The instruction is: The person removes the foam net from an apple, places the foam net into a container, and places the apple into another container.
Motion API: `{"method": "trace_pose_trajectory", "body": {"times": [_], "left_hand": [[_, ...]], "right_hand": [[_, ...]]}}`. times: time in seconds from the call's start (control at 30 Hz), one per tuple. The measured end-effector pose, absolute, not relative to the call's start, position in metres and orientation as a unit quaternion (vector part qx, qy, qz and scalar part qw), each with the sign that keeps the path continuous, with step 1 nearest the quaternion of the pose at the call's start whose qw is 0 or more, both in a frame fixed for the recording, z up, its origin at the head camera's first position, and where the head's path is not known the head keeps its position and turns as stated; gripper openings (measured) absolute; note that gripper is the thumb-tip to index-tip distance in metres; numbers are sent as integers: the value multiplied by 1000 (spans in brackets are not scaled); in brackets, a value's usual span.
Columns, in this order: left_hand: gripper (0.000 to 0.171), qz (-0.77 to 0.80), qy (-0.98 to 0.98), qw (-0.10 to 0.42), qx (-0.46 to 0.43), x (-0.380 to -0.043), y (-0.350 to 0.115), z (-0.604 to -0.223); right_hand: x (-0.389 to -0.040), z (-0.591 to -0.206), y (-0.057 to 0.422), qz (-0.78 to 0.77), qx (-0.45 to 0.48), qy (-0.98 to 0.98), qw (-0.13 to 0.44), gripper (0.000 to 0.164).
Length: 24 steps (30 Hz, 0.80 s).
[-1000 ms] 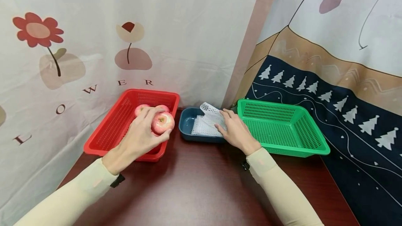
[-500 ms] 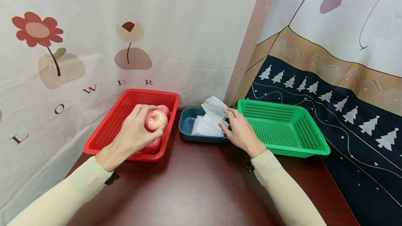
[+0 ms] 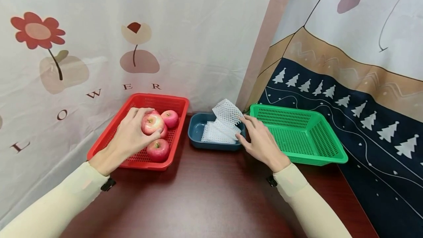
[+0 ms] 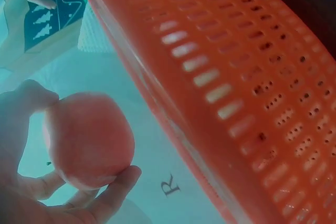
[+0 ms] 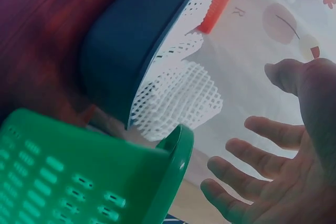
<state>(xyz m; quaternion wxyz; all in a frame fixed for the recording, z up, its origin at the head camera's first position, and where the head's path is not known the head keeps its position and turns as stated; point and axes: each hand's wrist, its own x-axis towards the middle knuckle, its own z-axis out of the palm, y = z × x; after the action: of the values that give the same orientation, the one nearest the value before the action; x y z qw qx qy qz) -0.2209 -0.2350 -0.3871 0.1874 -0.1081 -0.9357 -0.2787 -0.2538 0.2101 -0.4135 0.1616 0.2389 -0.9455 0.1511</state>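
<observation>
My left hand (image 3: 127,133) holds a red-and-yellow apple (image 3: 152,122) over the red basket (image 3: 165,101). In the left wrist view, thumb and fingertips grip that apple (image 4: 92,140) from opposite sides. Other apples lie in the basket, among them one near its front (image 3: 158,150) and one toward the back right (image 3: 170,119). White foam fruit nets (image 3: 219,133) lie in a dark blue tray (image 3: 195,131), the top net (image 3: 228,111) sticking up beyond the rim. Beside this net is my right hand (image 3: 261,140); the right wrist view shows its fingers (image 5: 257,153) spread, holding nothing.
A green basket (image 3: 290,135) stands right of the blue tray, close behind my right hand. All three containers rest toward the back of a dark red-brown table (image 3: 205,197). Printed curtains (image 3: 205,39) hang directly behind them.
My left hand has moved left and slightly down with the apple, uncovering more apples. My right hand has drawn back to the right from the nets, and the top net stands up more.
</observation>
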Motion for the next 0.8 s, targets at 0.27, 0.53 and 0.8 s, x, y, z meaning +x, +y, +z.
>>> {"method": "trace_pose_trajectory", "body": {"times": [0.27, 0.53, 0.8], "left_hand": [[67, -266, -944, 167, -99, -227, -250, -388], [66, -244, -951, 165, -98, -235, -262, -391], [72, -217, -966, 114, -78, -244, -275, -392]], "right_hand": [[-248, -414, 221, 145, 234, -950, 151, 69], [-243, -419, 235, 144, 227, -952, 146, 71], [-240, -421, 244, 152, 227, -954, 127, 73]]}}
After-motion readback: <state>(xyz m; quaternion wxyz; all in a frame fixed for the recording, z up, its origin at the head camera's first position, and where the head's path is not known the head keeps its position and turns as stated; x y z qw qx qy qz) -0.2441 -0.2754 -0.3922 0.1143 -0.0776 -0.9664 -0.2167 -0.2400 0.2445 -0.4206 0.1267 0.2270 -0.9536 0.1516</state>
